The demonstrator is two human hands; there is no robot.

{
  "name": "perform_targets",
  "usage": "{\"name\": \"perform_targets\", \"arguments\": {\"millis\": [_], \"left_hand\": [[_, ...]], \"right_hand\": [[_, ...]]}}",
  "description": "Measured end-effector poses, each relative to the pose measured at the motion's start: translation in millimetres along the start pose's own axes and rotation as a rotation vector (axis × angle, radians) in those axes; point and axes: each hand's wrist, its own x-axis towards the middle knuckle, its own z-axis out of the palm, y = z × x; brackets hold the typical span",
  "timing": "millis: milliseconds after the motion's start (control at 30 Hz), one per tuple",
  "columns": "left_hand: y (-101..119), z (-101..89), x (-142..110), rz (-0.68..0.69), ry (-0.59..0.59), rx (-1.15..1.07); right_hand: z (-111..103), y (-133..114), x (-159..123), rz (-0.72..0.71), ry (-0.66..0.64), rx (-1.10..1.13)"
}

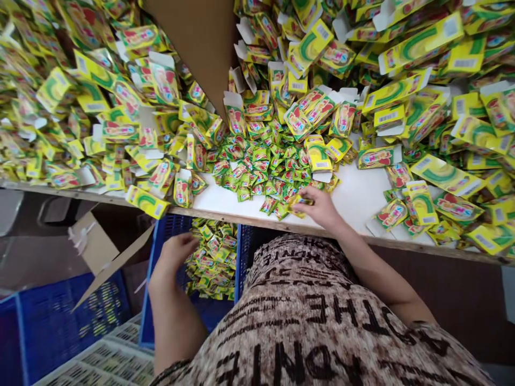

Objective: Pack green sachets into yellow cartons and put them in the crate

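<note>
My right hand point(319, 208) is at the front of the white tabletop, its fingers closed round a small yellow candy box point(298, 203) that they partly hide. Right beside it lies a loose heap of small green wrapped candies point(261, 166) with red pictures. My left hand point(175, 253) hovers over a blue crate point(161, 257) below the table edge, its fingers loosely stretched and nothing visible in them. Inside that crate are many yellow-and-green candy boxes point(215, 257), closed as far as I can see.
Piles of printed candy cartons point(161, 80), many with open white flaps, cover the table's left, back and right. A brown cardboard sheet point(197, 43) stands between the piles. At lower left are an open cardboard box point(94, 241) and another blue crate point(60, 327).
</note>
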Motion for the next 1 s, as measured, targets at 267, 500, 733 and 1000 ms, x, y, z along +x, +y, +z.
{"name": "perform_targets", "arguments": {"millis": [267, 500, 733, 1000], "left_hand": [[165.0, 109.6, 8.8, 0.575, 0.125, -0.175], [196.2, 154.3, 1.5, 0.568, -0.144, -0.461], [222.5, 161.9, -11.9, 0.417, -0.347, -0.985], [228.6, 164.7, -21.9, 0.385, -0.478, -1.085]], "right_hand": [[46.0, 10.1, 14.5, -0.108, -0.112, -0.492], [-11.7, 20.1, -17.5, 0.020, 0.157, -0.248], [-10.2, 12.1, -13.9, 0.007, 0.080, 0.064], [-32.1, 22.9, -14.1, -0.051, 0.084, -0.216]]}}
